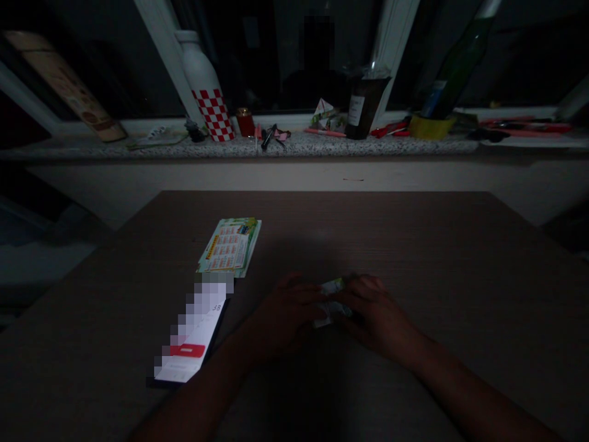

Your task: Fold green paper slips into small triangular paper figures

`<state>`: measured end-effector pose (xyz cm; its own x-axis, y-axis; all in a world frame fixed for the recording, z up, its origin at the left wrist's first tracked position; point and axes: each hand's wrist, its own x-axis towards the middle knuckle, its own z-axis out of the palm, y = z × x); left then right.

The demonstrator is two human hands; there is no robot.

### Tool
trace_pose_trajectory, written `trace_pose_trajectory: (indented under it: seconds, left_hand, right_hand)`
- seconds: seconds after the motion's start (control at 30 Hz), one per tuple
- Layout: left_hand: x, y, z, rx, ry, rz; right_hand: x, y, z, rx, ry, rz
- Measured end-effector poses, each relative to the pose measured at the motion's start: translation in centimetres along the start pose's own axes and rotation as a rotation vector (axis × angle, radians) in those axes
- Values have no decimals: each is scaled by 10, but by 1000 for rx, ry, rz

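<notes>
A small printed sheet of paper [332,286], pale with green patches, lies near the middle of the table, mostly covered by my fingers. It looks folded, though the dim light blurs its edges. My left hand [289,313] holds its left side, fingertips pressed down on it. From the other side my right hand [375,310] grips the same paper, its fingers almost meeting those of the left. Farther back on the left rests a stack of printed calendar cards [227,245]. Just in front of the stack, a phone [202,328] with a lit screen lies beside my left forearm.
Beyond the brown table [391,233] runs a speckled stone windowsill [299,146]. On it stand a checkered white bottle [211,104], a tan tumbler [78,92], a dark drink cup [363,107], a green bottle [460,67] in a yellow tape roll [430,127], and small clutter.
</notes>
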<state>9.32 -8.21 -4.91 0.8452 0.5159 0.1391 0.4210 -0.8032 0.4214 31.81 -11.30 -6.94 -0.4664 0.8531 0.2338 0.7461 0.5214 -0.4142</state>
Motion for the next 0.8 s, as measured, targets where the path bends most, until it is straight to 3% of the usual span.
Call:
trace_pose_trajectory:
  seconds: [0.57,0.8]
  left_hand:
    - [0,2,-12,30,21,-84]
    - [6,1,-5,83,20,-201]
  right_hand:
    - [0,-1,-1,-20,-45,-4]
    - [1,0,1,-10,-59,10]
